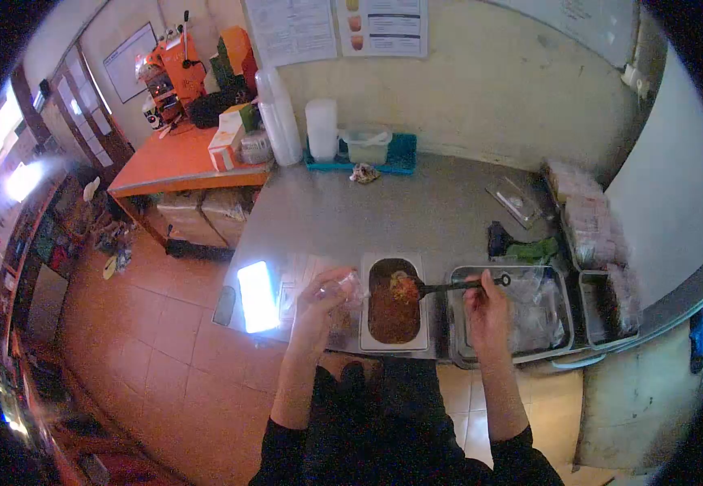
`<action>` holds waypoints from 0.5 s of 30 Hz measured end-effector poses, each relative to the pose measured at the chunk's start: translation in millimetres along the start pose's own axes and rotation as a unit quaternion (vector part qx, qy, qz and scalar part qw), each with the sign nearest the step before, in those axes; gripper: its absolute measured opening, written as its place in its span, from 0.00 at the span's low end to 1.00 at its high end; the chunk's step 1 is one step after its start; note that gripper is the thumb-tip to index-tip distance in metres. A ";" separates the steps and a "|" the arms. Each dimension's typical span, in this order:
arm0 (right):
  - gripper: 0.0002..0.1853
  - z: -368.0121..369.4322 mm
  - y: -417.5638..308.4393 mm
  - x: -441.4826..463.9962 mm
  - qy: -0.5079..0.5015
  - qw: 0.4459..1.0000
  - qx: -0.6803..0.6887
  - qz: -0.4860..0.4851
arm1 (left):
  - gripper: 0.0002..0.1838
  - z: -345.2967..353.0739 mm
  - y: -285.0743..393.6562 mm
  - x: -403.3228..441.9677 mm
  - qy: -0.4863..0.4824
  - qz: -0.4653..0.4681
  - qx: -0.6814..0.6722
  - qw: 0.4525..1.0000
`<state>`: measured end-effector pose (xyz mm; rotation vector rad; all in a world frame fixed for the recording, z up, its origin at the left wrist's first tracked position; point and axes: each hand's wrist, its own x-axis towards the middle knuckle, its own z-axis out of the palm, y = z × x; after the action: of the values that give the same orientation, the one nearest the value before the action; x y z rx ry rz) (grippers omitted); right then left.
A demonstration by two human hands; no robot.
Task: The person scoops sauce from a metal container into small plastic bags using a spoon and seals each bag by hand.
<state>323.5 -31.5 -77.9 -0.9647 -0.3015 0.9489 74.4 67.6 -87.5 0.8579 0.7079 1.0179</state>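
My right hand (487,312) is closed round the handle of a black serving spoon (453,285). The spoon's head carries reddish, chunky food and hangs over a rectangular metal pan (420,338) of brown sauce (392,320). To the left of the pan, my left hand (317,300) grips a small clear plastic bag (350,287) near the pan's rim. Whether anything is inside the bag I cannot tell. Under my right hand lies a metal tray (457,344) containing clear plastic bags (534,316).
A brightly lit screen (257,296) lies at the table's left edge. Green-and-black cloth-like items (526,245) and stacked packets (582,206) are at right. Along the wall stand a teal tray (404,154), a plastic tub (368,147) and stacked cups (279,121). An orange table (173,162) adjoins.
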 end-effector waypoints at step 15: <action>0.14 45.2 -29.5 -1.5 -0.015 0.994 -0.075 -0.075 | 0.19 29.3 -3.8 5.0 -0.099 -0.090 -0.133 0.982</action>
<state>311.5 -13.9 -28.3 -1.0501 -0.4692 0.8122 102.2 63.3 -76.9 0.6398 0.4585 0.8280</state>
